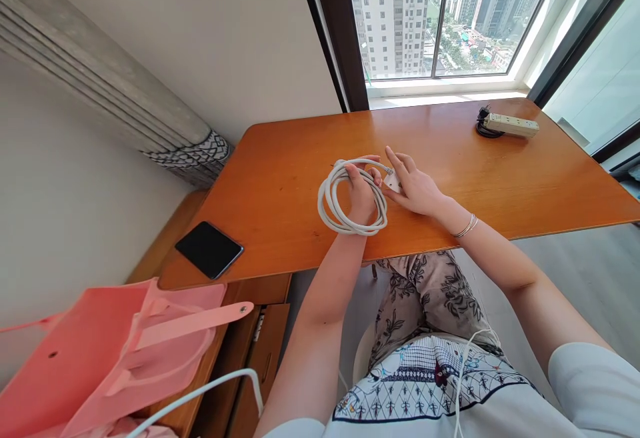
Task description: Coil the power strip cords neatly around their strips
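A coil of white cable (327,199) hangs in several loops around my left hand (362,193), just above the front part of the wooden table. My left fingers are curled around the loops. Close by on the right, my right hand (417,188) has a white plug (393,181) at the cable's end between its thumb and fingers. Its index finger is stretched out past the plug. The plug's prongs cannot be made out.
On the orange-brown table (280,198), a black phone (209,249) lies at the left front corner. A beige power strip (513,125) with a bundled black cord (487,125) is at the back right. A pink bag (110,351) stands at the lower left, beside a wooden cabinet (267,351).
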Available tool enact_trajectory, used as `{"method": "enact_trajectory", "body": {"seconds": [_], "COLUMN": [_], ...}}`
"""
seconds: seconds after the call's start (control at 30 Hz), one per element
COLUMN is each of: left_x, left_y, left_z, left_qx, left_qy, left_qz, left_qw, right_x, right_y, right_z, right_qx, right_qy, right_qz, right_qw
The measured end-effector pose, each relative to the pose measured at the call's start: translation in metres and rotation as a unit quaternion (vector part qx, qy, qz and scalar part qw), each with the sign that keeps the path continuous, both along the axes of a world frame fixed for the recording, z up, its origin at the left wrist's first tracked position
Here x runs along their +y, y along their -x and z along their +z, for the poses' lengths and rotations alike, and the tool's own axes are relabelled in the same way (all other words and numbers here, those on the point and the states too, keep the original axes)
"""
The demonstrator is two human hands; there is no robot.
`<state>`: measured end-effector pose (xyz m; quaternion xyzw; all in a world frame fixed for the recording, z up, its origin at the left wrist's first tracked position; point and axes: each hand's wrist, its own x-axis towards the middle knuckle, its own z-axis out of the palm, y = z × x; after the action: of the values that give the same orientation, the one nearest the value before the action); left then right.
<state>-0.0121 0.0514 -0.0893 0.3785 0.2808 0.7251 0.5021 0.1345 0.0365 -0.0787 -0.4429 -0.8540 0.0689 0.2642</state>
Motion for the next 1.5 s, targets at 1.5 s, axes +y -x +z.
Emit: {"method": "enact_trajectory", "body": {"seconds": [1.5], "left_x": [0.017], "left_y": [0.015], "left_z": [0.012], "left_qx": [-0.092], "left_qy": [0.211], "left_qz": [0.207], "left_qw": [0.951], "right_x": [-0.038], "right_y": [0.057], "right_z": [-0.007], "right_qx": [0.043], "right_qy": [-0.056], "right_qz": [0.155], "right_qw": [0.985]}}
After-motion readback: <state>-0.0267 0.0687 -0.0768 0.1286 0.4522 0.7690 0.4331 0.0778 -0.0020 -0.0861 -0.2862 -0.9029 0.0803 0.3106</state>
